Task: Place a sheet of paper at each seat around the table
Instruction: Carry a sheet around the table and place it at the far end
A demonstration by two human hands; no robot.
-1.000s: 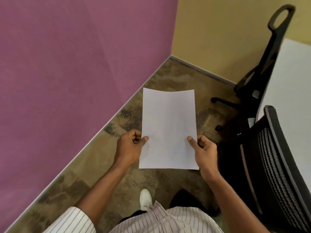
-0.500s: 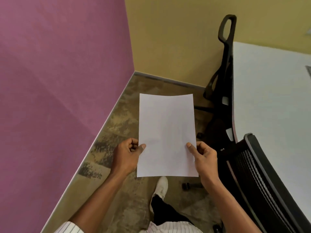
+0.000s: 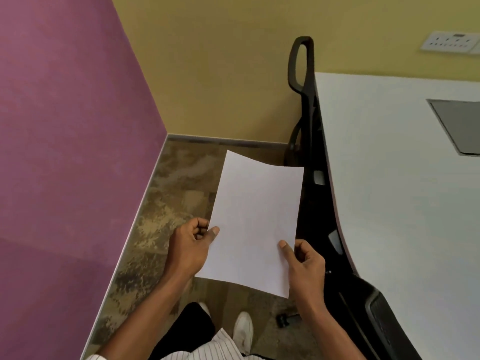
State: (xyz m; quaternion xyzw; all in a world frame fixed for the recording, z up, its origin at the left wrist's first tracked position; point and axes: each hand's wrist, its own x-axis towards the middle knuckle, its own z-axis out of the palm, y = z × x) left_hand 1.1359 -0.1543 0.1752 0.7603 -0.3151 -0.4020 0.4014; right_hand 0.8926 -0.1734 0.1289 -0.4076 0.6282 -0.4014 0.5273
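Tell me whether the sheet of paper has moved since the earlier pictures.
Yes: the sheet of paper has moved right, closer to the edge of the white table.

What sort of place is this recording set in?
Probably an office meeting room: a large white table with a grey inset panel, a black office chair pushed in against it, and a wall socket plate.

A purple wall (image 3: 65, 152) meets a yellow wall (image 3: 220, 74) above mottled carpet (image 3: 176, 183).
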